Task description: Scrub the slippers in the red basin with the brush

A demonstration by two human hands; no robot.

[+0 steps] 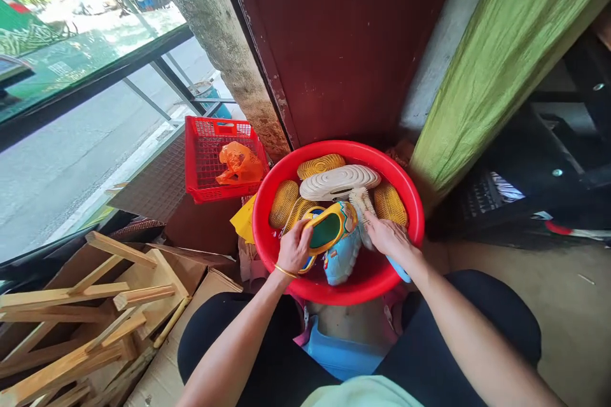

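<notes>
The left hand (294,247) is holding a yellow and green shoe (329,227) inside a big red plastic tub (344,145). Its fingers are curling around the side of the shoe, and a gold bangle (285,271) is sitting on the wrist. The right hand (389,236) is closing around a scrub brush (363,206) with white bristles, and the brush's blue handle (398,270) is poking out past the hand. The bristles look like they are touching the edge of the yellow and green shoe, but the hands block part of the view, so I cannot be sure. A light blue shoe (341,259) is lying just below the shoe in the left hand. A cream shoe (338,182) and yellow shoe soles (321,166) are lying farther back in the tub. Beside the tub, a red crate (200,162) is holding an orange plastic bag (238,164).
</notes>
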